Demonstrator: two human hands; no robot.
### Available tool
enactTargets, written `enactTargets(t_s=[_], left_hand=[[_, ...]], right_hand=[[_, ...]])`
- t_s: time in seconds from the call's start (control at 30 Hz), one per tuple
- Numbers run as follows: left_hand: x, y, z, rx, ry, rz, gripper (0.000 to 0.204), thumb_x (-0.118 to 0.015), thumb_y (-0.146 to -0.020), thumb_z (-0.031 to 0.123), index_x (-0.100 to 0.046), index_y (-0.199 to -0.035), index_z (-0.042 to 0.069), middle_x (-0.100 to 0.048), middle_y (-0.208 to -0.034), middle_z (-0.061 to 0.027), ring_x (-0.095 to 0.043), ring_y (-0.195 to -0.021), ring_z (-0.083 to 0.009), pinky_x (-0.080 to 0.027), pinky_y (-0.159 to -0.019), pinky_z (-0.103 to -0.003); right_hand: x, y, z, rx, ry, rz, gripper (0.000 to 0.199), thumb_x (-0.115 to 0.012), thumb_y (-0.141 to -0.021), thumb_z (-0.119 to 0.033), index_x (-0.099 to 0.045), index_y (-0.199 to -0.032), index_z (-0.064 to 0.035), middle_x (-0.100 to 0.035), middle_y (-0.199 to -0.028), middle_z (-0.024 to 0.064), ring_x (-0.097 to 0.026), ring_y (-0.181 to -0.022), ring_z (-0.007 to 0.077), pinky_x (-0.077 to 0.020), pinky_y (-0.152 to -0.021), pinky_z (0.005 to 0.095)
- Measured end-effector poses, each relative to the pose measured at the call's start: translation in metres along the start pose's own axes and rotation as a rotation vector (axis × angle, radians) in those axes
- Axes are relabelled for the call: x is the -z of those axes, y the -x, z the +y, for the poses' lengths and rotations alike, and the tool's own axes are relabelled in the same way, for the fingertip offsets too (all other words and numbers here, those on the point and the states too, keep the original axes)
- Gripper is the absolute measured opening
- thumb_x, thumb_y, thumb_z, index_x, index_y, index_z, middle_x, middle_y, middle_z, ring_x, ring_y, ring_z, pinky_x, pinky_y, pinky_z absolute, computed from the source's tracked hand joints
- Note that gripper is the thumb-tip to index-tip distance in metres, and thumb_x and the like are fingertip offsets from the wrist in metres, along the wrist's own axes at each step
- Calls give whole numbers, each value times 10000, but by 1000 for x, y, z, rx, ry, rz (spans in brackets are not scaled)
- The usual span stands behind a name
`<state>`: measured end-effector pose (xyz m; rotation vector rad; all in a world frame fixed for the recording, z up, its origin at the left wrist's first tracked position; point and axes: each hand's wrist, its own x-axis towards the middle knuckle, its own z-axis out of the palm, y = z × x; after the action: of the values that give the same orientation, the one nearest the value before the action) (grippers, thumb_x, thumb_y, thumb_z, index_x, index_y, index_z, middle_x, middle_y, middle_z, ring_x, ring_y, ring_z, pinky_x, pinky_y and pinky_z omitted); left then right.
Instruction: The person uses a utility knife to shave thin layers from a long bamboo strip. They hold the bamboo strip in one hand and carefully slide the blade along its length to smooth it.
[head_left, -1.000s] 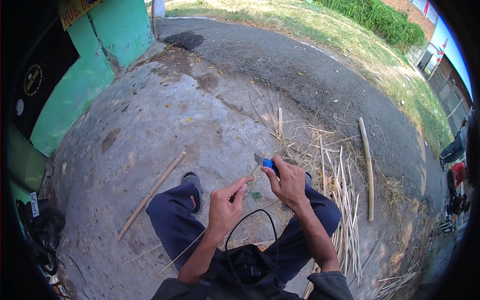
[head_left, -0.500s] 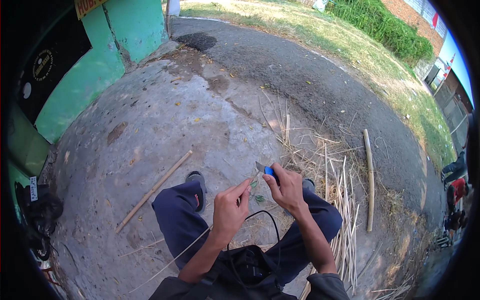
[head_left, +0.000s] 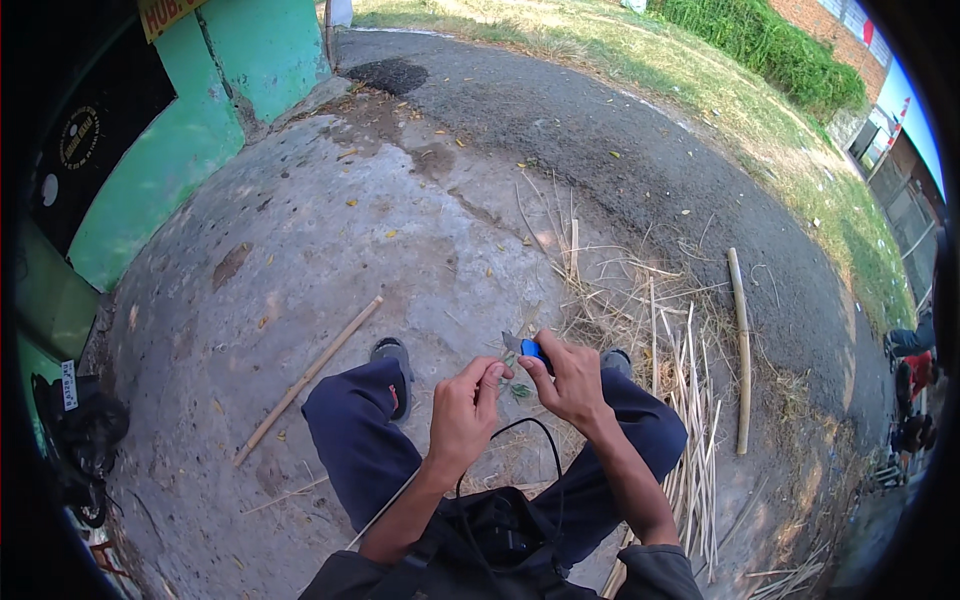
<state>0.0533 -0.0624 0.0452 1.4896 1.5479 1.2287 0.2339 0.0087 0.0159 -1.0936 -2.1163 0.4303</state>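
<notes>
My left hand [head_left: 465, 405] is closed, its thumb and fingers pinching a thin pale bamboo strip [head_left: 388, 507]. The strip's tail shows beside my left forearm and slants down past my left thigh. In my right hand [head_left: 574, 378] is a utility knife with a blue handle [head_left: 534, 350]. Its grey blade [head_left: 509, 342] points left, just above my left fingertips. The strip's end near the blade is too small to make out. Both hands are close together between my knees, over a few green leaves [head_left: 520, 391] on the ground.
Right of my legs lie split bamboo strips [head_left: 690, 440] and scattered shavings [head_left: 625, 310]. A thick bamboo pole [head_left: 740, 350] lies farther right. Another bamboo stick [head_left: 308, 382] rests on the concrete at left. A black cord [head_left: 553, 445] loops below my hands. People sit at the far right.
The strip's tail below my left hand has drawn up and now shows much shorter. The knife has shifted slightly left and down, closer to my left fingertips.
</notes>
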Motion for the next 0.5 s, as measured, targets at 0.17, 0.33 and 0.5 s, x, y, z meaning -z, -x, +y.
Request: enactTargets(t_s=[0.17, 0.33, 0.5], left_hand=[[4, 0, -8, 102, 184, -95, 272, -586, -1122, 209, -715, -1003, 2, -499, -607, -19, -454, -577, -74, -371, -535, -321], [-2, -2, -7, 97, 199, -45, 282, -590, -1124, 224, -715, -1002, 3, -557, -650, -18, -486, -601, -65, -398, -551, -291], [-5, -2, -10, 71, 163, -22, 259, -589, -1123, 199, -710, -1015, -4, -651, -719, -50, -515, -599, -76, -420, -556, -299]], right_hand=[[0, 0, -4, 20, -6, -29, 376, -656, -1048, -433, -596, -969, -70, -635, -661, 156, -658, -603, 398, -451, -551, 486], [-3, 1, -3, 23, -34, -43, 358, -659, -1046, -418, -600, -977, -72, -638, -666, 157, -664, -608, 393, -452, -551, 488], [-4, -1, -4, 5, -26, -41, 349, -662, -1045, -415, -597, -983, -78, -646, -668, 152, -668, -610, 392, -455, -547, 485]])
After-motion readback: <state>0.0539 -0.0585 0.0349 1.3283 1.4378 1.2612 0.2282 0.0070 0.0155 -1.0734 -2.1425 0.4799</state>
